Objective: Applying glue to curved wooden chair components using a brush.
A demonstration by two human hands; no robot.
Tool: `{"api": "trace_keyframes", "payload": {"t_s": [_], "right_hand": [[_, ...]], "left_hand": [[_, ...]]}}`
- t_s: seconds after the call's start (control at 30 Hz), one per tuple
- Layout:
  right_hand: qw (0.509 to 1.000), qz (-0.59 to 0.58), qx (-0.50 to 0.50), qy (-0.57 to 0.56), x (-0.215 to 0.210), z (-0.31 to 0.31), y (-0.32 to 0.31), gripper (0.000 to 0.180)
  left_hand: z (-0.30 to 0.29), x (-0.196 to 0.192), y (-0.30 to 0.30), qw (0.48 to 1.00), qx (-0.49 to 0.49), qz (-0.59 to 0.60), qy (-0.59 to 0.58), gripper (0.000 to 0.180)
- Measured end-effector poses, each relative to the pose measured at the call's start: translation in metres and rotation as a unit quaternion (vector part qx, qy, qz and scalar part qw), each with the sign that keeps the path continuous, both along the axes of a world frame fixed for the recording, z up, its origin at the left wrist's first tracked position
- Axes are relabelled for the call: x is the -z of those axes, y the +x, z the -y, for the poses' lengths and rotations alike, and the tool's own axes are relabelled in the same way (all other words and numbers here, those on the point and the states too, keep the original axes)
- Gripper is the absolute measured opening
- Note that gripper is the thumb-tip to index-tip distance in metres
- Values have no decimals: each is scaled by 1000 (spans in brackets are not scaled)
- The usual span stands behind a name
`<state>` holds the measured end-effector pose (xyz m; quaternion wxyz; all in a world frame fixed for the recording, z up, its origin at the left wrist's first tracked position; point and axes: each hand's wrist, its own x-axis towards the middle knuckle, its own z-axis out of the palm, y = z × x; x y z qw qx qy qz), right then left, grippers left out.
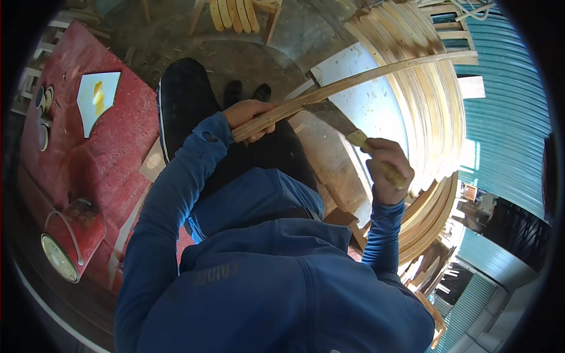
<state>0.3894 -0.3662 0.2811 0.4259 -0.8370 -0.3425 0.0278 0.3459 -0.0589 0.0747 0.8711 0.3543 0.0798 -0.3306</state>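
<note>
My left hand is closed around the near end of a long, slightly curved wooden slat, which slants up to the right across the view. In my right hand, a putty knife is gripped by its pale yellowish handle. Its wide, dull blade points up and left, with the tip at the lower edge of the slat; whether it touches cannot be made out. Behind the slat's far part lies a big stack of curved wooden slats.
On a red table at left lie a pale pointed plate smeared with yellow-brown paste, several round lids and a red can with a wire handle. A white board sits beside the stack. Slatted wooden furniture stands ahead.
</note>
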Motion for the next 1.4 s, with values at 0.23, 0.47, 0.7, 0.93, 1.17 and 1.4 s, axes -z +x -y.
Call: {"api": "trace_keyframes", "payload": {"t_s": [0.23,0.47,0.7,0.93,1.17,1.4], "right_hand": [[997,36,-67,-8,24,1,-32,24],[986,40,-159,5,36,-12,-28,27],[968,40,-233,-81,23,-21,-22,32],[972,30,-221,-75,12,-21,-10,35],[958,74,-253,-114,24,-21,-17,34],[978,77,-178,-82,15,2,-3,27]], "left_hand": [[9,-12,-8,1000,-1,-11,20,49],[9,-5,-9,1000,-5,-15,10,45],[7,3,-6,1000,-8,-10,-1,45],[6,-1,-6,1000,-1,1,3,45],[6,2,-7,999,-8,-32,-25,44],[7,-20,-10,999,-24,-31,10,45]]}}
